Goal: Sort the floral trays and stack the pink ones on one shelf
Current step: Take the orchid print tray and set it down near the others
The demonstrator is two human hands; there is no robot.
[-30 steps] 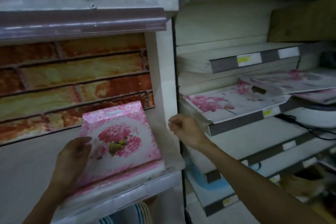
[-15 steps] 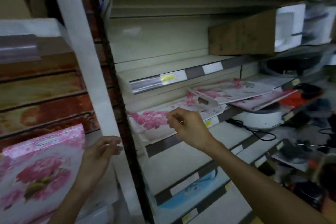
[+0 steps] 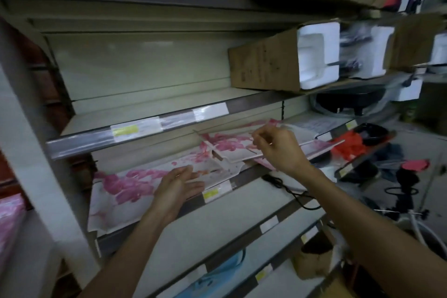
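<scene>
A long white tray with pink flowers [image 3: 125, 191] lies flat on the middle shelf [image 3: 193, 201]. My left hand [image 3: 177, 185] hovers at its front edge with fingers straight and holds nothing. A second floral tray [image 3: 229, 146] lies tilted on top of the first one's right end. My right hand [image 3: 278, 150] is at this tray's near edge with fingers curled; the frame does not show whether it grips the tray. More floral trays [image 3: 314, 146] lie further right. The edge of a pink tray [image 3: 9, 222] shows at far left on the neighbouring shelf unit.
The shelf above [image 3: 145, 113] carries an open cardboard box with white foam [image 3: 285, 60]. A black cable [image 3: 292, 191] trails over the shelf below the trays. A white upright post [image 3: 36, 147] divides the two units. Red cloth [image 3: 350, 145] and dark clutter lie at right.
My view has swung right, away from the pink tray. My left hand left that tray and the post and came to the long floral tray. My right hand moved right to the tilted tray.
</scene>
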